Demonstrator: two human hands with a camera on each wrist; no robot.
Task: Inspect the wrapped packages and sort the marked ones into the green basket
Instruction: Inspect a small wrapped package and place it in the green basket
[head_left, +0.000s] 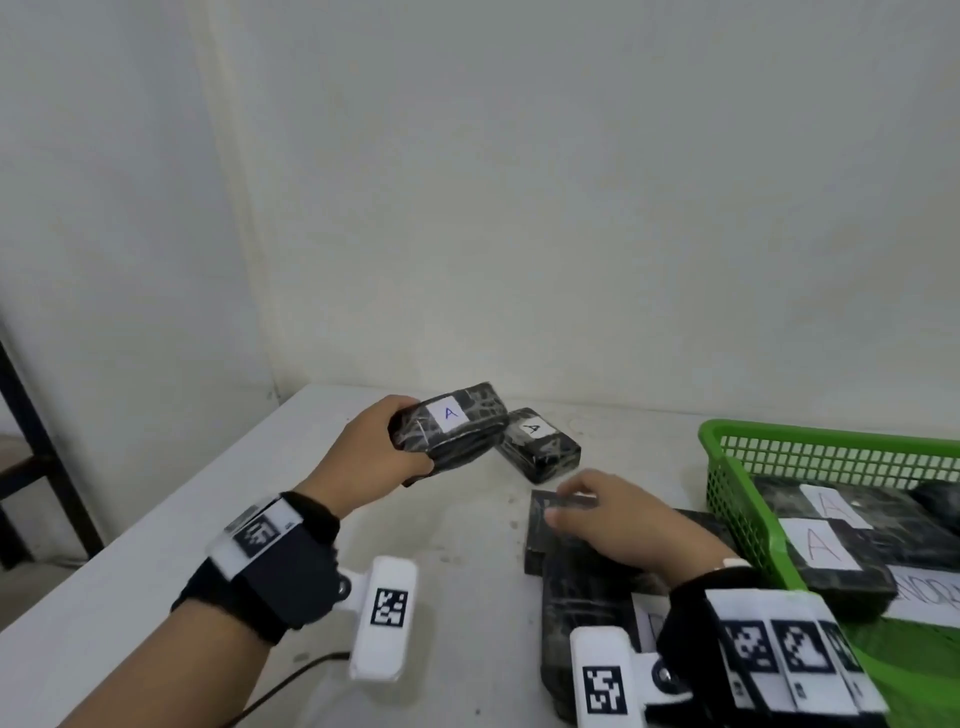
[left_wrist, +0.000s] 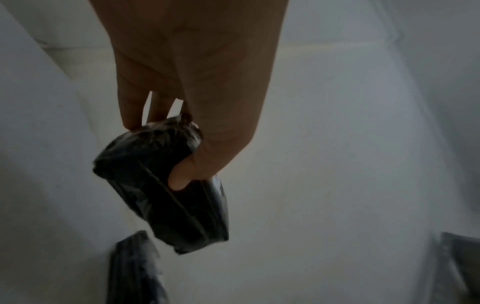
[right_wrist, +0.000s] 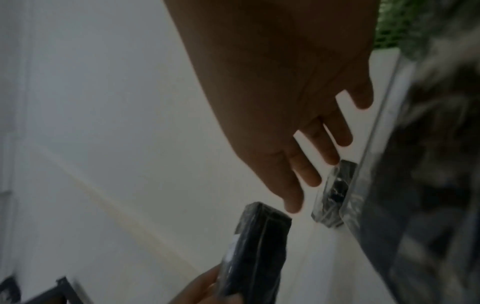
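- The left hand grips a black wrapped package, its white "A" label facing up, lifted above the bench, well to the left of the green basket.
- The right hand holds nothing, its fingers loosely spread over a dark flat package just left of the basket.
- Another "A" package lies on the bench, left of the basket.
- Labelled packages lie inside the basket.

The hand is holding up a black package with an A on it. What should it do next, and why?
Probably carry it right and drop it in the green basket. The left hand grips a wrapped package whose white label shows an A, like the labelled ones already lying in the basket.
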